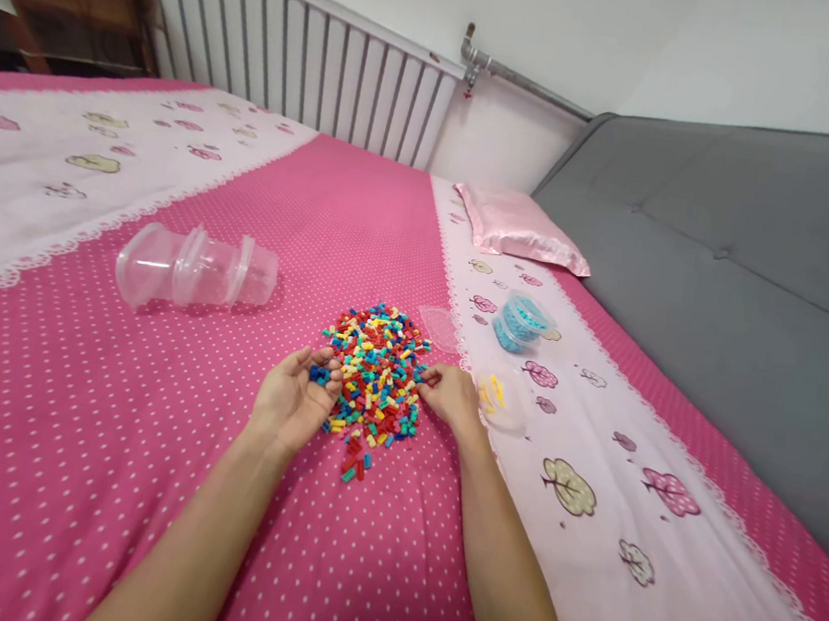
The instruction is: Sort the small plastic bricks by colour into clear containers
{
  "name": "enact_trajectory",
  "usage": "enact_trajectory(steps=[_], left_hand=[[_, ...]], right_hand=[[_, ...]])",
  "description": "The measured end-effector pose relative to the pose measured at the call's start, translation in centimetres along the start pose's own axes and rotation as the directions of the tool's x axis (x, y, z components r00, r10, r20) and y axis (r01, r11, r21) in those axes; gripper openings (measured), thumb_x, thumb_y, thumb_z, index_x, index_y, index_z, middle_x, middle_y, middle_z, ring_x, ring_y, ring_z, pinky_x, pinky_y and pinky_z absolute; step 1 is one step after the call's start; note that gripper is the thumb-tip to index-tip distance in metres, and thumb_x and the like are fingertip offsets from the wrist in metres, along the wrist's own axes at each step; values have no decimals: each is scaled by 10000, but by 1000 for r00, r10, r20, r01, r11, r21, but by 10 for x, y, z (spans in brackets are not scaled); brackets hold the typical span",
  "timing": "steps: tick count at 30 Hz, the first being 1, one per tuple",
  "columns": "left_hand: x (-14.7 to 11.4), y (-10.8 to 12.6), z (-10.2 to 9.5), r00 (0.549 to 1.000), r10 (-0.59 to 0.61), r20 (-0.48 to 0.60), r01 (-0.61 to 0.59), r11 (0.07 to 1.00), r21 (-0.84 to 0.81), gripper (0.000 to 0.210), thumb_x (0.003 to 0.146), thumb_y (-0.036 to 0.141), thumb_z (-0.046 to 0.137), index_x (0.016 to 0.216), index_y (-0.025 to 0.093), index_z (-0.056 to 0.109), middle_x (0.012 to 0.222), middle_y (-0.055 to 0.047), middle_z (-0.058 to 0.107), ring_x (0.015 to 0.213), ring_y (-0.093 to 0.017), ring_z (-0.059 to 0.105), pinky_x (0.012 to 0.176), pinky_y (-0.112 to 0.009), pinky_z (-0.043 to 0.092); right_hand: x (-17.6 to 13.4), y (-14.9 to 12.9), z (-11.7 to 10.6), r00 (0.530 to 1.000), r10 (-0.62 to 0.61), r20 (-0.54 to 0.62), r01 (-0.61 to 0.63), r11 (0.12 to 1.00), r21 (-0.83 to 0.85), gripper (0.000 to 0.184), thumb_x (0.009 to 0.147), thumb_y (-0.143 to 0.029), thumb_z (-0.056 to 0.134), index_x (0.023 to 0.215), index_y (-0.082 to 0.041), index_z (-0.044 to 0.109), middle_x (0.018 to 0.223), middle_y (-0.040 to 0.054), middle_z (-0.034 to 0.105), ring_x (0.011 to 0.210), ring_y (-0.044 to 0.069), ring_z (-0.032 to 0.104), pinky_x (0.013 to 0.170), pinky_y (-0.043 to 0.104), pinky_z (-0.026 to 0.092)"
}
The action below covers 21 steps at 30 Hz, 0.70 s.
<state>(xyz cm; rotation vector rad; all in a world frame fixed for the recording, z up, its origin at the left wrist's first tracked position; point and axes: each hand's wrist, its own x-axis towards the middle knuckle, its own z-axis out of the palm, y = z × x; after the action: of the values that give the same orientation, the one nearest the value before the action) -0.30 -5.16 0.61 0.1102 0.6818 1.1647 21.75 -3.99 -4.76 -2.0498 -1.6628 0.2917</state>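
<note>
A heap of small toy bricks (382,362) in red, yellow, blue, green and cream lies on the pink dotted bedspread. At its left edge my left hand (296,397) is turned palm up, fingers curled around several blue toy bricks (320,376). My right hand (452,394) is at the heap's right edge, thumb and fingertips pinched on what looks like a blue toy brick (420,376). A few loose bricks (357,462) lie just in front of the heap. Right of my right hand is a clear tub (515,414) with some yellow bricks in it.
Nested clear plastic tubs (197,269) lie on their side at the left. A clear lid (440,329) rests behind the heap's right side. Farther right stands a tub of turquoise pieces (520,323). A pink pillow (519,228) lies against the grey headboard (720,288); a radiator (302,55) is behind.
</note>
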Motion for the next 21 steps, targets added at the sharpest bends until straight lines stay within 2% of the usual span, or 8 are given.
enact_trajectory(steps=[4, 9, 13, 15, 17, 21], left_hand=[[-2, -2, 2, 1000, -5, 28, 5, 1000, -26, 283, 863, 184, 317, 778, 83, 568, 673, -104, 576, 608, -142, 576, 521, -231, 516], [-7, -8, 4, 972, -133, 195, 145, 988, -47, 333, 889, 226, 306, 1025, 19, 529, 930, -179, 606, 892, -204, 610, 754, -298, 526], [-12, -13, 5, 935, -209, 287, 234, 971, -55, 331, 901, 241, 293, 998, 38, 535, 863, -137, 614, 816, -174, 620, 760, -293, 520], [-13, -13, 5, 930, -239, 280, 263, 964, -49, 334, 902, 242, 292, 978, 31, 540, 827, -131, 611, 774, -164, 619, 724, -275, 524], [-13, -9, 2, 946, -236, 220, 252, 967, -47, 318, 897, 220, 303, 977, 26, 542, 815, -131, 612, 732, -154, 616, 671, -253, 528], [-10, 9, -7, 989, -83, 118, 92, 994, -66, 243, 861, 152, 348, 909, 68, 570, 632, -52, 560, 512, -101, 539, 447, -190, 468]], right_hand=[[0, -6, -8, 992, -65, -108, 83, 982, 172, 161, 650, -242, 619, 798, -210, 673, 784, 27, 690, 729, 184, 619, 707, 302, 459], [-19, -45, -27, 950, -263, -165, 310, 832, 460, 207, 712, -277, 584, 891, -204, 658, 920, 37, 669, 838, 175, 605, 746, 305, 470], [-41, -78, -33, 882, -445, -156, 468, 779, 417, 237, 724, -220, 585, 948, -223, 660, 1031, 50, 627, 1000, 189, 545, 881, 347, 419], [-48, -85, -32, 874, -452, -175, 483, 777, 403, 299, 740, -225, 577, 1034, -231, 631, 1092, 59, 603, 1056, 196, 515, 930, 368, 388], [-52, -87, -32, 892, -396, -218, 452, 776, 440, 319, 771, -260, 552, 1084, -228, 600, 1122, 68, 587, 1060, 199, 515, 915, 370, 404], [-53, -80, -31, 936, -267, -227, 349, 781, 518, 289, 781, -324, 545, 1038, -206, 605, 1000, 70, 624, 868, 185, 585, 790, 347, 470]])
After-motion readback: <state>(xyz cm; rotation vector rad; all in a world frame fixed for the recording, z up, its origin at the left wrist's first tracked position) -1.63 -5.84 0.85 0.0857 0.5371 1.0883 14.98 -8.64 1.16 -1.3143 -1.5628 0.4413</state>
